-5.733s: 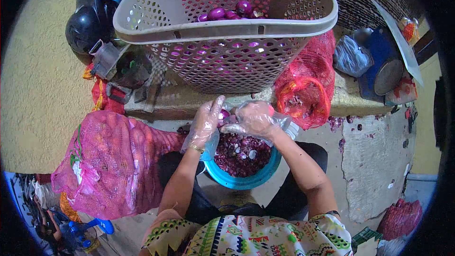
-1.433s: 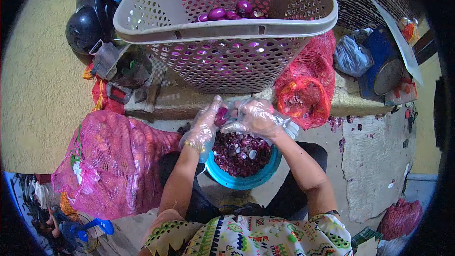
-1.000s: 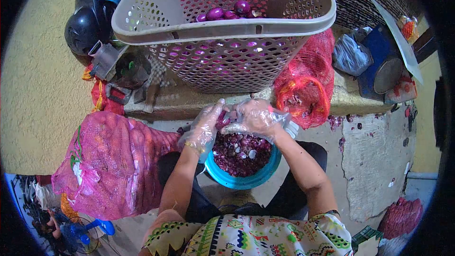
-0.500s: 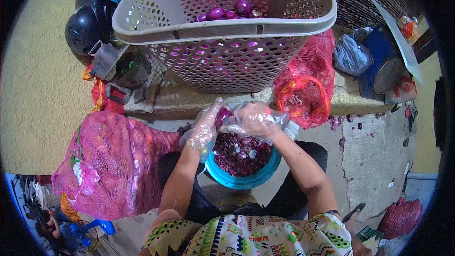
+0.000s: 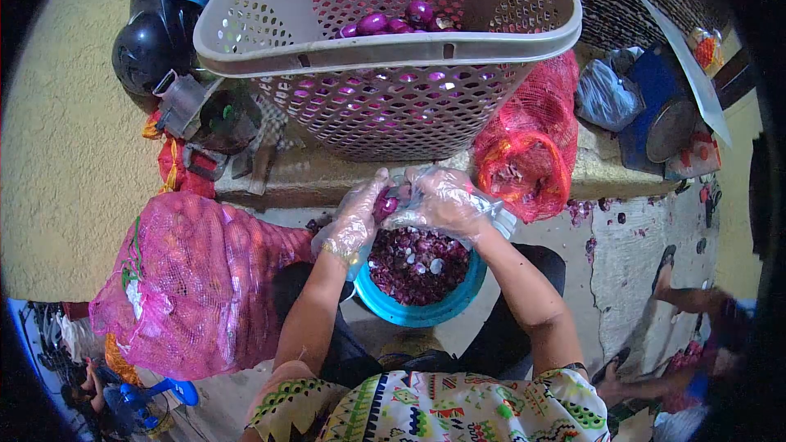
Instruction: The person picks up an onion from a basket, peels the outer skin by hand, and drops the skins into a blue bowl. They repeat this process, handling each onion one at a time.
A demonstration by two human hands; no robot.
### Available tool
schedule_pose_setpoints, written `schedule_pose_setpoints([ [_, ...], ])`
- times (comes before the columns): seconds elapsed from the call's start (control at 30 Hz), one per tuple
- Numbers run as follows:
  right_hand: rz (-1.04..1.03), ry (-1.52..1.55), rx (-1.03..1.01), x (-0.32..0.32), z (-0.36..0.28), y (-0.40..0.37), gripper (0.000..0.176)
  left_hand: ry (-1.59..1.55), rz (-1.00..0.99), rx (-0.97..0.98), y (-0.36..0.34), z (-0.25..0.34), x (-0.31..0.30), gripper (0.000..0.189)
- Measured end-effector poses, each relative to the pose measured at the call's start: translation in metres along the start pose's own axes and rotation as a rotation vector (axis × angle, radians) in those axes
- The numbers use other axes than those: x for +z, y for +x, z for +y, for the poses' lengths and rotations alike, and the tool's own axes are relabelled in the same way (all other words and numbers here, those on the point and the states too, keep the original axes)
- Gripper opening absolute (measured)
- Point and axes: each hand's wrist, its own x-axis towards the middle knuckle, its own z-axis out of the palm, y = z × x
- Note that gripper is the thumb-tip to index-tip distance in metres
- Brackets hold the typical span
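Note:
In a clear plastic glove, my left hand [image 5: 356, 217] is closed around a purple-red onion [image 5: 385, 204], held above the basin. Touching the top of the onion is my right hand [image 5: 443, 196], also gloved, with its fingers curled. A small greyish edge shows between the hands, but what my right fingers grip is hidden. Under both hands stands a turquoise basin [image 5: 420, 316] between my knees. Onion skins and scraps [image 5: 417, 266], with a few pale pieces on top, fill much of it.
Ahead, a large grey perforated basket [image 5: 385, 53] with peeled onions [image 5: 373, 23] stands on a ledge [image 5: 303, 176]. A full pink mesh sack [image 5: 188, 278] lies left; a red mesh bag [image 5: 528, 168] sits right. Another person's leg [image 5: 688, 299] shows at far right.
My right hand has shifted slightly and its fingers now meet the top of the onion. The onion has turned a little in my left hand. Another person has stepped in at right.

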Motion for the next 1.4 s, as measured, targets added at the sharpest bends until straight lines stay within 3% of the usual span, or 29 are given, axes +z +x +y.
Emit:
schedule_pose_setpoints([
  [0.37, -0.106, -0.134, -0.057, 0.001, 0.001, 0.002, 0.07, 0.064, -0.069, 0.078, -0.004, 0.0, -0.001, 0.034],
  [0.57, -0.163, -0.122, -0.015, 0.008, -0.003, 0.005, 0.062, -0.07, -0.041, 0.034, 0.007, -0.004, -0.013, 0.025],
  [0.87, -0.121, -0.079, -0.075, 0.007, -0.011, 0.012, 0.058, -0.291, 0.051, -0.04, 0.001, 0.003, -0.014, 0.03],
  [0.97, -0.066, -0.064, -0.071, 0.008, -0.011, 0.016, 0.059, -0.351, -0.01, -0.028, -0.001, 0.007, -0.013, 0.031],
  [1.07, 0.031, -0.072, -0.077, 0.008, -0.013, 0.018, 0.06, -0.441, 0.075, -0.071, 0.004, 0.005, -0.017, 0.033],
  [1.13, 0.042, 0.001, -0.056, 0.008, -0.016, 0.021, 0.06, -0.51, -0.076, -0.135, 0.011, -0.001, -0.027, 0.031],
  [1.4, 0.016, -0.037, -0.032, 0.007, -0.018, 0.025, 0.059, -0.579, -0.246, -0.097, 0.014, -0.002, -0.03, 0.024],
])
